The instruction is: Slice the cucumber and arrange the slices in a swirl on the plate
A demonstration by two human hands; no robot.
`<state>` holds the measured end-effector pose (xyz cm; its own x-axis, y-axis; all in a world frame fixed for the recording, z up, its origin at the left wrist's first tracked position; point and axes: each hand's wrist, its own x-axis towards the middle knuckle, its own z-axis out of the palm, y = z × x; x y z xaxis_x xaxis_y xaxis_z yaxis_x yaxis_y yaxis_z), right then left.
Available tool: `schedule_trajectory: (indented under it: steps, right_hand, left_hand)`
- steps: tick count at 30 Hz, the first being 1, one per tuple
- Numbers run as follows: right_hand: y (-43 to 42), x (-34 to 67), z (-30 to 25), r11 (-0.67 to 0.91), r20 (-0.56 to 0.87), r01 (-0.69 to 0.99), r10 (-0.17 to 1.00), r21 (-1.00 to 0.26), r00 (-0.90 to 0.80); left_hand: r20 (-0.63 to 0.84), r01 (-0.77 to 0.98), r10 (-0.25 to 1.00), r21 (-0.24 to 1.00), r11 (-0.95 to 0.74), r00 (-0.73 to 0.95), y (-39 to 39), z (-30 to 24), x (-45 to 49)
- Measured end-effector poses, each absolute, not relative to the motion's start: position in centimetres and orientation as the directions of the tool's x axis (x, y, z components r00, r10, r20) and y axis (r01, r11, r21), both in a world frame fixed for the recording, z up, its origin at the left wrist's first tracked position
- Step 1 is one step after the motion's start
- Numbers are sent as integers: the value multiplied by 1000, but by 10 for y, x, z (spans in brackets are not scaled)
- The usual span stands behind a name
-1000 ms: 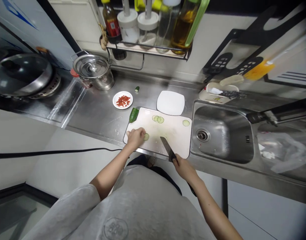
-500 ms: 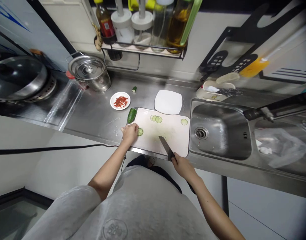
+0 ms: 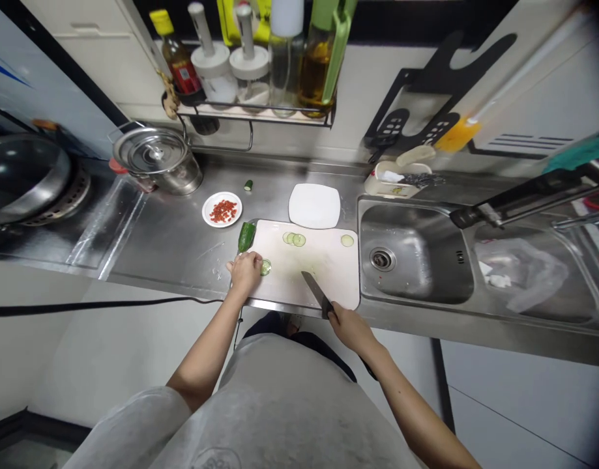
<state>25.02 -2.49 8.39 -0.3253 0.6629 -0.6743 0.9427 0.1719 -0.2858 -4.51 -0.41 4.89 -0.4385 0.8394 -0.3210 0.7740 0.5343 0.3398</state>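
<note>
Gripping the knife [image 3: 315,289], the right hand [image 3: 349,324] is wrapped closed, low in mid-frame; the left hand [image 3: 246,272] curls by a cucumber slice [image 3: 266,267] left of centre, hold unclear; the slice is probably light, slippery, fragile, best pinched by its rim.

The right hand [image 3: 352,327] hides part of the knife [image 3: 315,289].

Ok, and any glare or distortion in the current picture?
Head view: pale glare on the counter and in the sink; head view: wide-angle stretching toward the sides, as on the tap, with darkened right corners; head view: knife outline fairly clear, fine detail soft.
</note>
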Motion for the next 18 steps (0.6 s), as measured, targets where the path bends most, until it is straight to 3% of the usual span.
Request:
schedule_trajectory:
  steps: [8, 18]
  right_hand:
    - [-27, 249, 88, 153, -664, 941, 675, -301, -322]
    - [-30, 246, 90, 129, -664, 946, 684, -296, -301]
  left_hand:
    - [-249, 812, 921, 441, 383, -299, 44, 54, 2]
    - [-229, 926, 964, 318, 203, -133, 92, 42, 25]
